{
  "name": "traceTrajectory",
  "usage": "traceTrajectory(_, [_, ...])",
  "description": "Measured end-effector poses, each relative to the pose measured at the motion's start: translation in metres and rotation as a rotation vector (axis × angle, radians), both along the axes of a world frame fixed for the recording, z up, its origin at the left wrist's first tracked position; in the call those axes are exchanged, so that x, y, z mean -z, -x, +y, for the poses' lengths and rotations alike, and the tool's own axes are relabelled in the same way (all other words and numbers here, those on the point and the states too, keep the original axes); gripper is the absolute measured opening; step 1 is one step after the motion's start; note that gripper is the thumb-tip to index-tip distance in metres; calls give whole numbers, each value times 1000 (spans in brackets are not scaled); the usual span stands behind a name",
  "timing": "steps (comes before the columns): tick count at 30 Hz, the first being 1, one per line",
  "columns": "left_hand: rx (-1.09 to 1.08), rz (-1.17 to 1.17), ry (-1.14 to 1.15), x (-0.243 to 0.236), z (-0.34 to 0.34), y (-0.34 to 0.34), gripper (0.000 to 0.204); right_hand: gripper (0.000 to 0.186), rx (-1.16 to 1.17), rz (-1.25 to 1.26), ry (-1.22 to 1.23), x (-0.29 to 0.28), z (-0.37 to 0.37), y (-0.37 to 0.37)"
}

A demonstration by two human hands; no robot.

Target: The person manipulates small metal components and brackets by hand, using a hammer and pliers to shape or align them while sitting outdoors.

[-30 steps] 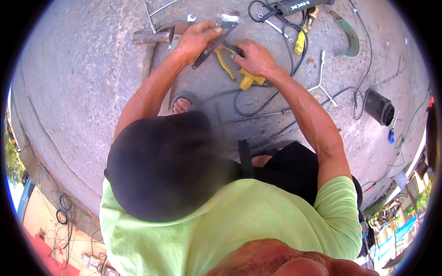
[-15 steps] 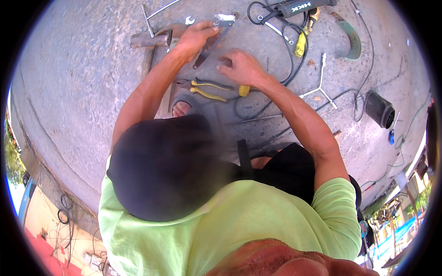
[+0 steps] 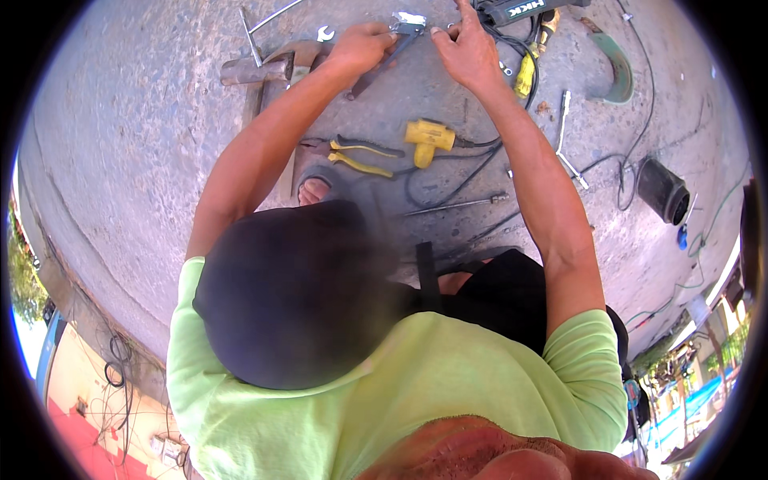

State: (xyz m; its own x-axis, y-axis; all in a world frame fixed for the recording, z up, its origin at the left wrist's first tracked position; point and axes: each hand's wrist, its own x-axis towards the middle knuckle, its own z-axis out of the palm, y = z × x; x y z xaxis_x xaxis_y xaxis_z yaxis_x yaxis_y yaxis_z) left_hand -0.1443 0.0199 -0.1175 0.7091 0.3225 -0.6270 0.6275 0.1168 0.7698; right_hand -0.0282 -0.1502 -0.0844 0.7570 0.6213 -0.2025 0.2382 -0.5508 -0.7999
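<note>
My left hand [image 3: 364,46] is closed around a flat dark metal bar [image 3: 370,82] with a shiny bracket-like end [image 3: 410,22]. To its right, my right hand [image 3: 474,56] reaches over a wrench lying on the ground, its thumb and forefinger apart. The hand covers most of that wrench; only its ends [image 3: 506,69] peek out. Just beyond this hand lies a dark corded power tool [image 3: 524,10]. A hammer [image 3: 254,70] rests left of my left hand, near an open-ended wrench [image 3: 325,34]. Yellow-handled pliers [image 3: 360,164] lie closer, by my foot.
A yellow socket connector [image 3: 432,138] on a black cord lies beside the pliers. Further right are a yellow plug [image 3: 525,78], a Y-shaped socket wrench [image 3: 563,132], a curved green guard [image 3: 618,74] and a black cylinder [image 3: 662,190]. A T-handled tool [image 3: 251,36] lies far left.
My right hand has moved away and up to the right, uncovering the yellow connector and now covering the wrench. My left hand has shifted slightly right with the metal bar.
</note>
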Motion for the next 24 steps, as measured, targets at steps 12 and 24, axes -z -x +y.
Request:
traceTrajectory(12, [64,-5,-260,-6,-7,-14,37,65,-92,37,164,13,-5,8])
traceTrajectory(24, [138,11,-496,-1,-6,-18,32,54,16,-217,3,41,19,19])
